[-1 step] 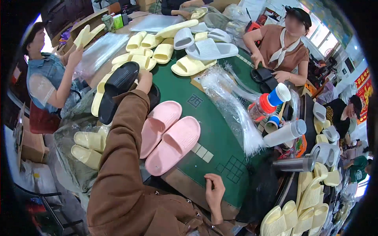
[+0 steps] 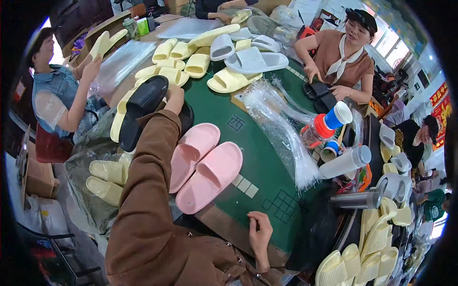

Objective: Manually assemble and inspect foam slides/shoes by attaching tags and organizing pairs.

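Observation:
My left arm, in a brown sleeve, reaches across the table, and my left hand [image 2: 175, 97] grips a black slipper [image 2: 143, 102] at its near end. A second black slipper [image 2: 187, 119] lies partly hidden under my wrist. A pair of pink slippers [image 2: 205, 167] lies side by side on the green table mat [image 2: 257, 157], just right of my forearm. My right hand [image 2: 260, 233] rests on the mat's near edge with its fingers curled and nothing in it.
Pale yellow and grey slippers [image 2: 229, 57] are heaped at the far side. Clear plastic bags [image 2: 286, 138] lie right of centre, beside cups and bottles [image 2: 334, 143]. A person [image 2: 57, 100] at left holds a yellow slipper. Another person [image 2: 343, 57] at far right handles black slippers.

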Available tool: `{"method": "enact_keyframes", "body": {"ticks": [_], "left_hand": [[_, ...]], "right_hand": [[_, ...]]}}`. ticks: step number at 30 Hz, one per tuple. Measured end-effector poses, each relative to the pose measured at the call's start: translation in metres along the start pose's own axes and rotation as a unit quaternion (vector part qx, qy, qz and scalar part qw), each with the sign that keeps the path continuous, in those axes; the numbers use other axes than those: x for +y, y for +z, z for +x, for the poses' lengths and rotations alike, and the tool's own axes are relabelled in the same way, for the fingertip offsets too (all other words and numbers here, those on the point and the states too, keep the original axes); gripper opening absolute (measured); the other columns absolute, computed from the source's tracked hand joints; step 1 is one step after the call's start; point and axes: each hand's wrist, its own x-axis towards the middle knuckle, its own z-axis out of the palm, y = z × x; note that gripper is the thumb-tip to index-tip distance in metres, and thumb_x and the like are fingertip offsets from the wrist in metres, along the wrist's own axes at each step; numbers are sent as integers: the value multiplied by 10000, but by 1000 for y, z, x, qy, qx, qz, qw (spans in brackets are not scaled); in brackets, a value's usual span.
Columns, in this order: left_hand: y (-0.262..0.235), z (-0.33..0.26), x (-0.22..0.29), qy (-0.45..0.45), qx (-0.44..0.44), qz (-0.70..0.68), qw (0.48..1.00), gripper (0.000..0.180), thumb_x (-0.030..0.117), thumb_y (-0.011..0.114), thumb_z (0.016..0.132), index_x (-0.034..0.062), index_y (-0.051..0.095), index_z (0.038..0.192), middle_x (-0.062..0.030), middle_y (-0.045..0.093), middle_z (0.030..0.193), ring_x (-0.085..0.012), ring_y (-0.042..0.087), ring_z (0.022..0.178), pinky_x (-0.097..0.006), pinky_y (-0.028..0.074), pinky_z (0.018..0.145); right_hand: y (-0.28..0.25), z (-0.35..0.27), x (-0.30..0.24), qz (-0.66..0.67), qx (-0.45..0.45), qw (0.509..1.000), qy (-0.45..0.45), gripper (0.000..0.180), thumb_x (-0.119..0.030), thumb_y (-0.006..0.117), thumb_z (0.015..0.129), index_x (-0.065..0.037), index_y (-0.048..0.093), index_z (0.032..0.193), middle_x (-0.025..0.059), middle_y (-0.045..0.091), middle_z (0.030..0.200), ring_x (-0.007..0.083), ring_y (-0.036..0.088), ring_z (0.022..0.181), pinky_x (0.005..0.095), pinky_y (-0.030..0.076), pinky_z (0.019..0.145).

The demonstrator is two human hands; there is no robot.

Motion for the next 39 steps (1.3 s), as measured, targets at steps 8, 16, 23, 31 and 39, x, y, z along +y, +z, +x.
{"method": "enact_keyframes", "body": {"ticks": [8,16,23,31,39], "left_hand": [[-20,1,-3,33,-51,16,998,223,153,574,863,156,730,1023,-54,703,1028,-262,666,953,-417,523,716],[-5,-3,12,58,132,-99,984,84,104,596,808,125,604,889,-43,654,866,-224,658,866,-381,504,700],[-105,-65,63,184,338,-319,866,114,85,547,801,85,548,915,-69,619,880,-259,624,846,-379,496,710],[-192,-230,62,374,349,-564,648,93,56,633,796,32,577,867,-86,589,896,-261,604,825,-378,488,696],[-186,-358,53,416,149,-698,564,181,-53,695,717,-1,595,859,-119,597,929,-293,592,847,-343,490,716]], "right_hand": [[1,0,3,-3,0,1000,-9,107,63,573,822,-2,637,879,113,652,929,231,633,857,301,491,763],[0,3,2,-1,-2,1000,-2,117,68,562,824,0,639,881,119,652,924,234,632,856,303,491,762],[-3,1,1,27,3,999,18,104,62,570,830,8,638,887,121,649,923,232,631,850,301,492,764],[0,-7,22,106,32,994,26,210,79,535,868,-1,594,1054,100,577,1093,136,604,816,241,490,669],[-41,0,-75,-83,45,981,-168,662,-56,746,717,-87,488,1327,146,436,1377,175,625,787,299,549,653]]}}
